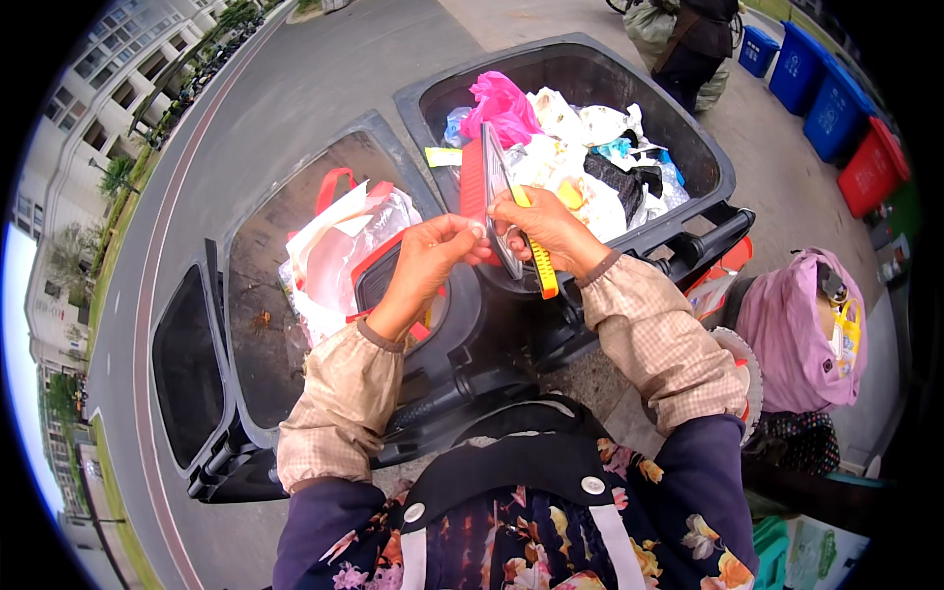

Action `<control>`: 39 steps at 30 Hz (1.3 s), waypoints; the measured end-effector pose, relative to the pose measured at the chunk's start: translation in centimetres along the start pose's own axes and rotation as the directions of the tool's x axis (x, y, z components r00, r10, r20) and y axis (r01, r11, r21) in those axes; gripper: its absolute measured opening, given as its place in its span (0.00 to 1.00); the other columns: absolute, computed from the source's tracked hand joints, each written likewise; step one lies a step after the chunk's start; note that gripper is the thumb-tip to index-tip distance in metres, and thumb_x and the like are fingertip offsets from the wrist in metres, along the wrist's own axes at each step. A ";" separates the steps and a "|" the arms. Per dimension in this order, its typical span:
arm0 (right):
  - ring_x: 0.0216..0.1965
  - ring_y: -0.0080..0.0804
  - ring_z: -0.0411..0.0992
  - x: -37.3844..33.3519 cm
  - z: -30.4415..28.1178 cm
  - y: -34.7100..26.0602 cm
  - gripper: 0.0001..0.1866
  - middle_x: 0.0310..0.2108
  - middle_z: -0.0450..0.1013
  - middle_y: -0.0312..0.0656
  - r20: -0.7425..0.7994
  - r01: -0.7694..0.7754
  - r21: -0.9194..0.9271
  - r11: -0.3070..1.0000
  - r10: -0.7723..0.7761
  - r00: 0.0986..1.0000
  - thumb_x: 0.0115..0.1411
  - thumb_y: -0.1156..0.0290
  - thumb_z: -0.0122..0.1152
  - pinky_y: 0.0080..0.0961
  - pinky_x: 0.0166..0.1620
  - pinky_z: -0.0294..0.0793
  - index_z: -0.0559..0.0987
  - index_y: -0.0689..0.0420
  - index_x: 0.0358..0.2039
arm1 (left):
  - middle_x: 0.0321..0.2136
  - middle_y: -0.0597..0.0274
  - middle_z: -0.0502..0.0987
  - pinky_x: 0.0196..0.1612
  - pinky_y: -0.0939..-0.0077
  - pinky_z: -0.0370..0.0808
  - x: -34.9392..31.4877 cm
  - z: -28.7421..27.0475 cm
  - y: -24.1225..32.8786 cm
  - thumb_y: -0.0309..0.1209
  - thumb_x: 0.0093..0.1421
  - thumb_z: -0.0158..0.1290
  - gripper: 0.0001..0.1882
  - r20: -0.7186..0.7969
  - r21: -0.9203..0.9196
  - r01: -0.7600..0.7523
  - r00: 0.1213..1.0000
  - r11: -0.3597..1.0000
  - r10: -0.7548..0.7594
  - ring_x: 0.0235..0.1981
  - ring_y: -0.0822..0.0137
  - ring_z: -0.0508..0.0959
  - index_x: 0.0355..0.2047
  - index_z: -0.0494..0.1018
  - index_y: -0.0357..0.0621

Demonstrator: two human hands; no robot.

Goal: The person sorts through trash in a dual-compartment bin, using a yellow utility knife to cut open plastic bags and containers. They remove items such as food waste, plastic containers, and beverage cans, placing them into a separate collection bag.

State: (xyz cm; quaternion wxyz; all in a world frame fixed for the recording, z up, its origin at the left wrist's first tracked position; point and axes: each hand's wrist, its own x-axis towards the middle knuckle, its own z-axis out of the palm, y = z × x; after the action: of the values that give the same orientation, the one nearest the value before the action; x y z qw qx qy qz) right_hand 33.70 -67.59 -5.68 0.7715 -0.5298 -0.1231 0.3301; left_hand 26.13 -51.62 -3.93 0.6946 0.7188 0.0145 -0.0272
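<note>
In front of me, above the gap between two dark wheeled bins, a flat red box with a greyish panel stands on edge. My left hand pinches its lower edge with thumb and fingers. A yellow box cutter is in my closed right hand, its upper end against the box's panel; whether the blade cuts into it I cannot tell. Under my left hand, a red-rimmed box with a dark panel lies in the left bin, beside a clear plastic bag and a red-handled white bag.
The right bin holds a pink bag and crumpled wrappers. A pink fabric bag stands at my right. Blue bins and a red bin line the far right. Another person stands beyond.
</note>
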 end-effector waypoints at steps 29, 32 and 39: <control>0.22 0.43 0.68 -3.9 -4.6 1.9 0.19 0.18 0.68 0.51 -0.149 0.058 -0.834 0.549 -0.324 0.934 0.37 0.64 0.64 0.32 0.28 0.66 0.70 0.66 0.23 | 0.27 0.64 0.73 0.37 0.82 0.70 5.5 3.4 -6.9 0.31 0.59 0.46 0.07 0.553 0.028 -0.084 0.832 0.996 0.055 0.31 0.75 0.73 0.31 0.67 0.39; 0.23 0.42 0.69 -3.0 -6.0 2.2 0.20 0.19 0.69 0.51 -0.158 0.062 -0.830 0.555 -0.340 0.927 0.36 0.64 0.65 0.33 0.28 0.66 0.69 0.66 0.23 | 0.28 0.63 0.73 0.37 0.81 0.70 6.8 3.9 -7.5 0.31 0.59 0.46 0.07 0.540 0.036 -0.040 0.842 0.999 0.015 0.31 0.74 0.73 0.31 0.68 0.39; 0.10 0.22 0.63 2.9 -13.0 1.4 0.04 0.12 0.65 0.39 0.037 -0.116 -0.438 0.891 0.147 0.988 0.43 0.79 0.55 0.19 0.13 0.60 0.69 0.62 0.19 | 0.28 0.56 0.75 0.33 0.76 0.75 11.5 5.9 -8.8 0.32 0.60 0.43 0.10 0.374 0.067 0.262 0.888 0.963 -0.268 0.30 0.65 0.77 0.32 0.67 0.35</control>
State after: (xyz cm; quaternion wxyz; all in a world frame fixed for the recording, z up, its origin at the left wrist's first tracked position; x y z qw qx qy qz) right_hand 42.31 -75.01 -12.68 0.6049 -0.6840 -0.1840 0.3639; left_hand 36.99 -57.43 -13.63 0.6687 0.6962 -0.0225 -0.2601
